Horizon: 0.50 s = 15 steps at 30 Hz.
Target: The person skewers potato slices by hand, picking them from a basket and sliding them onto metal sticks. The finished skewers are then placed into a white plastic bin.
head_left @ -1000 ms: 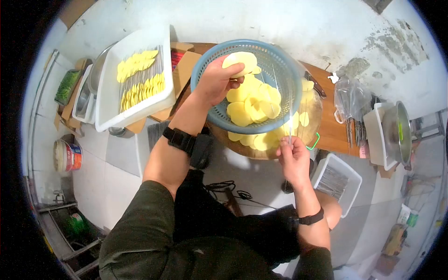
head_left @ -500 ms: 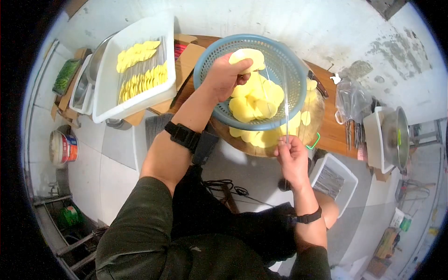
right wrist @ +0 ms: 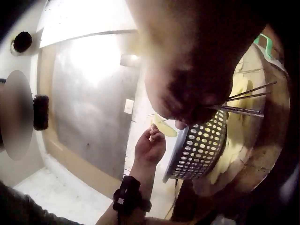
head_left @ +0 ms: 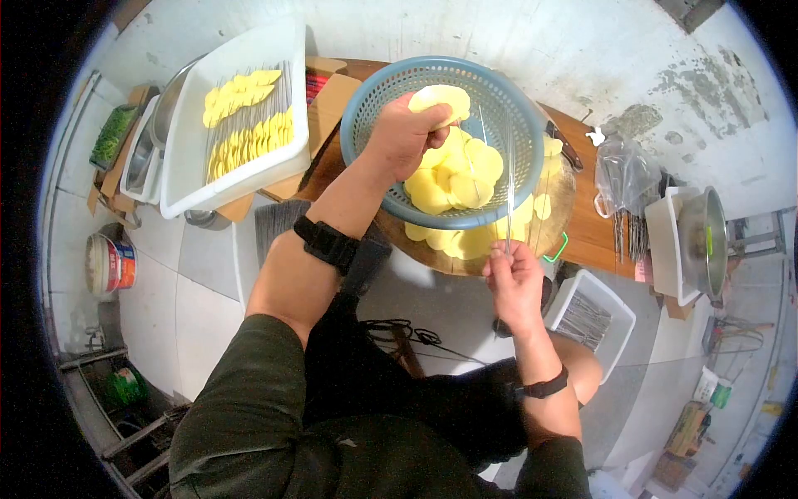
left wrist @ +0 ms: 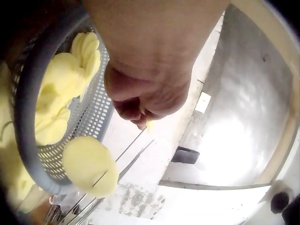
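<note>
In the head view my left hand [head_left: 401, 141] pinches a thin yellow potato slice [head_left: 440, 100] above the blue-grey colander [head_left: 359, 116]. More potato slices [head_left: 453, 179] are heaped inside it. My right hand [head_left: 517, 283], by the colander's near rim, grips several thin metal skewers [head_left: 509, 191] that point up and away. In the left wrist view a slice [left wrist: 86, 161] hangs on a skewer with the metal passing through it, below my left hand [left wrist: 147, 89]. The right wrist view shows my right hand [right wrist: 192, 89] in shadow, skewer ends [right wrist: 248, 111] sticking out behind it.
A round wooden board [head_left: 449, 264] with loose slices lies under the colander. At the left, a white tub [head_left: 179, 179] holds skewered slices. A knife [head_left: 569, 154] lies at the board's right edge. Another white tub [head_left: 617, 341] of bare skewers stands low right.
My left hand has shifted slightly to the right over the colander with its slice. The right hand has stayed near the rim, gripping the skewers. The head view has shifted a little.
</note>
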Motion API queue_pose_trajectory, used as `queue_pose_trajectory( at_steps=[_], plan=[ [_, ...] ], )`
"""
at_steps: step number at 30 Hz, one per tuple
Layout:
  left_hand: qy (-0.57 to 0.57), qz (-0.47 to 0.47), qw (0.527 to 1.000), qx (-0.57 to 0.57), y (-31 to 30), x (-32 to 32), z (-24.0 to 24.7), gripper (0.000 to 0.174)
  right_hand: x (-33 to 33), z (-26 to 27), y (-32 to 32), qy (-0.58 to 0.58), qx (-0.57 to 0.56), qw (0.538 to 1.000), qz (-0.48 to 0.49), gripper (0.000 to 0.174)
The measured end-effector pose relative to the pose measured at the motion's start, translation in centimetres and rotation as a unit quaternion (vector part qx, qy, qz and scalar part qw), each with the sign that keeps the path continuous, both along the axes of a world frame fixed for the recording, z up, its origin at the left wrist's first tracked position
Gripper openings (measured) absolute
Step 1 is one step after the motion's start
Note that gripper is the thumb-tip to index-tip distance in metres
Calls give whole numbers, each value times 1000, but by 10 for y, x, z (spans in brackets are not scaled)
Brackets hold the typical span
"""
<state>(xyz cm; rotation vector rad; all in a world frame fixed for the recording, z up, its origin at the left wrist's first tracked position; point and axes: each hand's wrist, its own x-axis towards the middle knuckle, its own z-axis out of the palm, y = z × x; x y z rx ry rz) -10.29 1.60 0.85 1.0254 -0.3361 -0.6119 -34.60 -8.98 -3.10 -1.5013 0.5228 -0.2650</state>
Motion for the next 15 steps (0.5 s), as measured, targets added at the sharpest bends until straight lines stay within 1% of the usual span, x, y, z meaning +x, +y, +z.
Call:
queue_pose_trajectory(
  at_steps=[6,15],
  plan=[
    [8,9,1000,1,0,1,-1,18,1,9,9,25,28,999,-10,10],
    [-9,1,1000,23,2,2,0,19,2,9,11,30,26,999,-23,12]
  ],
)
